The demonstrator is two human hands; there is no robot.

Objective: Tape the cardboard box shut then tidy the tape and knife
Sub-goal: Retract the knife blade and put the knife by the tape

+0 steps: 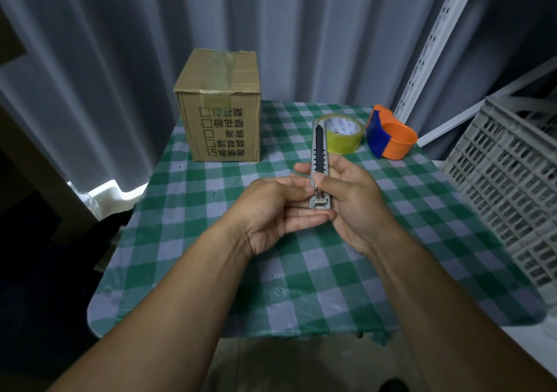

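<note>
A brown cardboard box [221,106] stands at the far left of the table, flaps closed, with clear tape running over its top and down its front. I hold a grey utility knife [320,156] over the middle of the table, its tip pointing away from me. My right hand [354,204] grips the knife's lower body, thumb near the slider. My left hand [271,209] supports the knife's rear end with its fingers. No blade is visible at the tip. A roll of yellowish tape [343,134] lies flat behind the knife.
An orange and blue tape dispenser [390,134] sits right of the roll. The table wears a green checked cloth [211,256]. A grey slatted crate [509,180] stands at the right edge, with white shelving [434,42] behind. Grey curtains hang at the back.
</note>
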